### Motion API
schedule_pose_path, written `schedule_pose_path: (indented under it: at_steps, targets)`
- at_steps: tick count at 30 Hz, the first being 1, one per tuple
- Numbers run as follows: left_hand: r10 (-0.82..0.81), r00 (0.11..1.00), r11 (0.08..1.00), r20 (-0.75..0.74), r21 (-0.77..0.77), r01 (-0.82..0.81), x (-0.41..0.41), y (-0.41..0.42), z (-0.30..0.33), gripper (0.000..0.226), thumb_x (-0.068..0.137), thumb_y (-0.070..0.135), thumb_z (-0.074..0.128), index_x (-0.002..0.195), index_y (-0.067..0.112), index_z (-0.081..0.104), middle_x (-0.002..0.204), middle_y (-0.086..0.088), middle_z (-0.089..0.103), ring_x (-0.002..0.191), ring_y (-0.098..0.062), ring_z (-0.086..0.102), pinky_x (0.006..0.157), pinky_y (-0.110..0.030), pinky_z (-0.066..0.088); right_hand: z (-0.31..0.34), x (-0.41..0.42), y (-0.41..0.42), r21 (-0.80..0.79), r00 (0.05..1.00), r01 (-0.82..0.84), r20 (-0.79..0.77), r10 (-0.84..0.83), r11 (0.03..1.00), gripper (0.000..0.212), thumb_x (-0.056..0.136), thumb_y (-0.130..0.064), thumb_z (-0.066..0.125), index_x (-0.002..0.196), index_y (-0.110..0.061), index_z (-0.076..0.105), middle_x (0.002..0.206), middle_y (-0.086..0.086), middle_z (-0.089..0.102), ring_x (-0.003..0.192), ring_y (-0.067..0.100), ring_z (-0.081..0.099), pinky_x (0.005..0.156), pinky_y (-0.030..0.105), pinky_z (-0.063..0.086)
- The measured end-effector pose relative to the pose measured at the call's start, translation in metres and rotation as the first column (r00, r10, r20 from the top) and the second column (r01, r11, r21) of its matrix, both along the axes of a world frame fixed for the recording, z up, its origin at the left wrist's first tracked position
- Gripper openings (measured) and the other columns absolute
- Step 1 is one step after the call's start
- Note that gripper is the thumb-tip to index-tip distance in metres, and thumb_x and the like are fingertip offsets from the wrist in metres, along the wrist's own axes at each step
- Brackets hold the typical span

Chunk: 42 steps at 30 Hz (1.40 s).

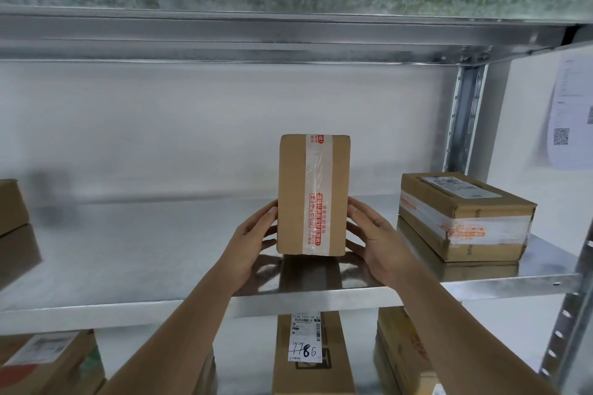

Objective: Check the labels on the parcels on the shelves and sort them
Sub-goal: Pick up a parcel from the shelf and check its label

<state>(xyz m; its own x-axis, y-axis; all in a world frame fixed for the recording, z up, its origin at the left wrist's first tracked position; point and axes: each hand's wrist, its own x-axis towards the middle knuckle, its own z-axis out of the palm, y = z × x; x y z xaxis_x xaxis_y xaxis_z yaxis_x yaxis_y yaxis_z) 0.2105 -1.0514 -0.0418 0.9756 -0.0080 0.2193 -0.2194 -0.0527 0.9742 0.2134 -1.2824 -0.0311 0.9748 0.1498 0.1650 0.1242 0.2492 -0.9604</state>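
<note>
A tall brown cardboard parcel (313, 196) with a strip of clear tape and red print stands upright on the metal shelf (128, 266). My left hand (253, 240) grips its lower left side, fingers curled round the edge. My right hand (372, 240) holds its lower right side the same way. The face turned to me shows tape only; no label is visible on it.
A flat taped box (462, 218) with a white label on top lies on the shelf to the right. Another box (12, 205) sits at the far left. Below the shelf stand several parcels, one with a label (306, 338) marked in pen. A steel upright (465, 119) rises at the right.
</note>
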Motion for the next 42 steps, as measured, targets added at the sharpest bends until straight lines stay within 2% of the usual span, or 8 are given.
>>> schedule_pose_path:
  at_steps: [5, 8, 11, 16, 29, 33, 37, 42]
  targets:
    - [0.027, 0.999, 1.0, 0.045, 0.007, -0.028, -0.002, 0.0, 0.001, 0.052, 0.089, 0.058, 0.05, 0.137, 0.041, 0.06, 0.126, 0.01, 0.071, 0.12, -0.023, 0.065, 0.109, -0.053, 0.048, -0.005, 0.002, 0.001, -0.054, 1.0, 0.001, 0.009, 0.0, 0.999, 0.041, 0.084, -0.048, 0.067, 0.125, -0.047, 0.066, 0.136, -0.004, 0.064, 0.135, 0.037, 0.048, 0.074, 0.051, 0.061]
    - [0.015, 0.997, 0.999, 0.07, -0.039, -0.012, -0.004, -0.001, 0.004, 0.049, 0.091, 0.051, 0.05, 0.137, 0.036, 0.06, 0.122, 0.007, 0.072, 0.113, -0.024, 0.069, 0.104, -0.049, 0.053, -0.006, 0.002, 0.003, -0.091, 0.996, 0.078, 0.045, -0.074, 0.993, 0.031, 0.097, -0.039, 0.06, 0.127, -0.044, 0.065, 0.135, -0.007, 0.063, 0.13, 0.028, 0.048, 0.084, 0.065, 0.057]
    - [0.003, 0.994, 0.999, 0.113, -0.038, 0.001, -0.006, -0.003, 0.004, 0.048, 0.092, 0.049, 0.05, 0.137, 0.036, 0.059, 0.124, 0.012, 0.071, 0.114, -0.017, 0.069, 0.101, -0.039, 0.056, -0.006, 0.003, 0.004, -0.132, 0.987, 0.117, 0.122, -0.101, 0.984, 0.028, 0.104, -0.031, 0.05, 0.128, -0.036, 0.064, 0.124, -0.015, 0.069, 0.119, 0.017, 0.062, 0.105, 0.046, 0.048]
    - [0.0, 0.991, 0.999, 0.131, -0.032, 0.004, -0.009, -0.004, 0.005, 0.052, 0.089, 0.053, 0.049, 0.139, 0.04, 0.054, 0.134, 0.022, 0.064, 0.125, -0.01, 0.061, 0.101, -0.027, 0.051, -0.005, 0.004, 0.007, -0.167, 0.981, 0.137, 0.161, -0.11, 0.976, 0.028, 0.104, -0.034, 0.049, 0.128, -0.032, 0.063, 0.12, -0.021, 0.07, 0.114, 0.011, 0.066, 0.088, 0.022, 0.05]
    - [0.066, 0.995, 0.997, 0.075, -0.053, -0.062, -0.001, -0.003, 0.001, 0.025, 0.103, 0.04, 0.053, 0.126, 0.036, 0.062, 0.123, 0.014, 0.069, 0.12, -0.011, 0.063, 0.106, -0.033, 0.047, -0.006, 0.008, 0.005, -0.095, 0.994, 0.097, 0.067, -0.091, 0.991, 0.021, 0.102, -0.03, 0.057, 0.122, -0.025, 0.062, 0.123, -0.002, 0.07, 0.122, 0.019, 0.06, 0.118, 0.05, 0.037]
    - [0.019, 0.999, 0.996, 0.033, -0.085, -0.016, 0.002, 0.0, -0.003, 0.03, 0.103, 0.035, 0.055, 0.132, 0.026, 0.059, 0.127, 0.005, 0.069, 0.123, -0.016, 0.063, 0.116, -0.043, 0.042, -0.007, 0.008, 0.005, -0.117, 0.997, 0.061, 0.057, -0.054, 0.991, 0.021, 0.102, -0.028, 0.058, 0.123, -0.027, 0.06, 0.119, 0.0, 0.071, 0.119, 0.02, 0.062, 0.114, 0.046, 0.041]
    - [-0.022, 1.0, 0.989, 0.019, -0.145, 0.024, 0.005, 0.003, -0.005, 0.031, 0.103, 0.027, 0.057, 0.133, 0.017, 0.058, 0.125, -0.005, 0.07, 0.12, -0.023, 0.067, 0.114, -0.049, 0.044, -0.005, 0.004, 0.004, -0.121, 0.999, -0.008, 0.041, 0.013, 0.993, 0.023, 0.102, -0.021, 0.059, 0.125, -0.025, 0.059, 0.112, 0.004, 0.074, 0.112, 0.025, 0.066, 0.083, 0.027, 0.052]
    - [-0.034, 0.999, 0.984, -0.002, -0.173, 0.033, 0.006, 0.004, -0.006, 0.032, 0.102, 0.026, 0.059, 0.132, 0.015, 0.057, 0.124, -0.007, 0.07, 0.118, -0.024, 0.068, 0.112, -0.049, 0.046, -0.007, 0.007, 0.005, -0.103, 0.999, -0.012, 0.036, 0.016, 0.995, 0.025, 0.101, -0.012, 0.059, 0.123, -0.023, 0.059, 0.114, 0.006, 0.075, 0.115, 0.025, 0.065, 0.108, 0.038, 0.041]
